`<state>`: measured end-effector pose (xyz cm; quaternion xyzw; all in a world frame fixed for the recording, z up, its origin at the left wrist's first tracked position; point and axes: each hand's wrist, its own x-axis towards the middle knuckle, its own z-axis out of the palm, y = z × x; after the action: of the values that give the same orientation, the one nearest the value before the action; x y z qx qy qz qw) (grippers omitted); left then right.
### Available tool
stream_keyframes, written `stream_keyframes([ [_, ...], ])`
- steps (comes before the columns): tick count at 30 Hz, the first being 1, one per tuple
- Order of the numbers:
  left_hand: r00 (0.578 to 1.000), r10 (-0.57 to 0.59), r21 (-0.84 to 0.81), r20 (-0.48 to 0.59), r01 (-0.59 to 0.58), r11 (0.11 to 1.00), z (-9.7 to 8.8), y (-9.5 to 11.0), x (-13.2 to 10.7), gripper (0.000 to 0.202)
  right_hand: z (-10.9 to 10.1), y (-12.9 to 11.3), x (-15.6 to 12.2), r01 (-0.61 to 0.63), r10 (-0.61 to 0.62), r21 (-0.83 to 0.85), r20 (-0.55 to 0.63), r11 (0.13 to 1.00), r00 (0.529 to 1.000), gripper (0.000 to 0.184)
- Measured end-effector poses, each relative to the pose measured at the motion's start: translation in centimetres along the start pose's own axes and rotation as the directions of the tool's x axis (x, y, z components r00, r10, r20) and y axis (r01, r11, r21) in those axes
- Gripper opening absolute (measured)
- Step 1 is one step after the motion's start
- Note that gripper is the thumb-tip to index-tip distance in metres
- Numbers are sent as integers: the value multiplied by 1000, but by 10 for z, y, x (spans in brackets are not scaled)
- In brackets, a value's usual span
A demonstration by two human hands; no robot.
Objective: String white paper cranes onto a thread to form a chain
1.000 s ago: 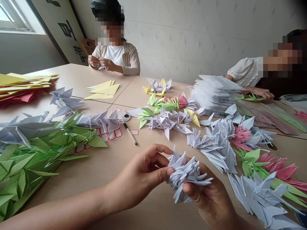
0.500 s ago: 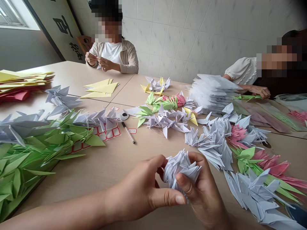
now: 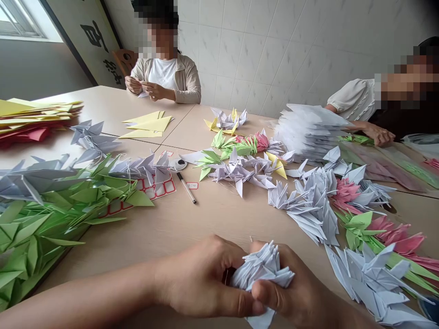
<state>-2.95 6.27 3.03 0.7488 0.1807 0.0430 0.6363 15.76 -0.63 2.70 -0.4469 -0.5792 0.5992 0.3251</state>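
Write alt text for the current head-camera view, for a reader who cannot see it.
A person's left hand and right hand grip a bundle of pale folded paper over a table. Green folded pieces are heaped at left, pink folded pieces lie among others at right, and a pen lies between. Two other people are across the table.

Soft daylight, window (image 3: 20, 18) upper left, panes washed pale. Light sheen on the tabletop (image 3: 103, 103) upper left; duller, browner toward lower centre. Wall (image 3: 267, 50) grey, dimming rightward; dark smudge in upper right corner. Shadows faint, soft-edged. Wide-angle stretch at the edges: person (image 3: 353, 98) far right looks skewed. Coarse pixel blocks there and over second person (image 3: 188, 82), upper left of centre. Folded white paper (image 3: 262, 265), lower centre, fairly crisp.
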Motion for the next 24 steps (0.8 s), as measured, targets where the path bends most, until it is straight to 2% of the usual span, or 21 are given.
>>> stream_keyframes([
  [2,1000,-23,-53,-7,22,998,1,-1,2,27,1,0,-1,59,-72,-150,-79,987,994,37],
  [4,998,-52,-98,-21,49,994,1,-3,4,28,2,2,-1,159,-228,-361,-155,919,961,36],
  [7,997,-75,-117,1,75,990,2,-5,5,35,4,5,-1,290,-467,-613,-147,735,872,37],
  [9,997,-68,-95,23,70,993,3,-6,4,39,6,6,-1,307,-517,-670,-134,676,846,38],
  [14,998,-55,-92,35,58,994,4,-5,1,39,7,4,-2,219,-366,-528,-192,821,911,40],
  [18,1000,-27,-36,-2,27,999,4,-2,1,33,5,4,0,131,-242,-398,-243,908,939,40],
  [20,1000,12,-10,4,-12,1000,3,0,1,32,3,2,1,96,-155,-289,-191,952,969,44],
  [22,999,48,-7,20,-48,999,3,0,1,33,2,0,1,56,-69,-159,-78,986,995,48],
  [24,996,72,-26,47,-70,997,4,0,1,35,1,-2,-1,21,-19,-54,41,998,999,50],
])
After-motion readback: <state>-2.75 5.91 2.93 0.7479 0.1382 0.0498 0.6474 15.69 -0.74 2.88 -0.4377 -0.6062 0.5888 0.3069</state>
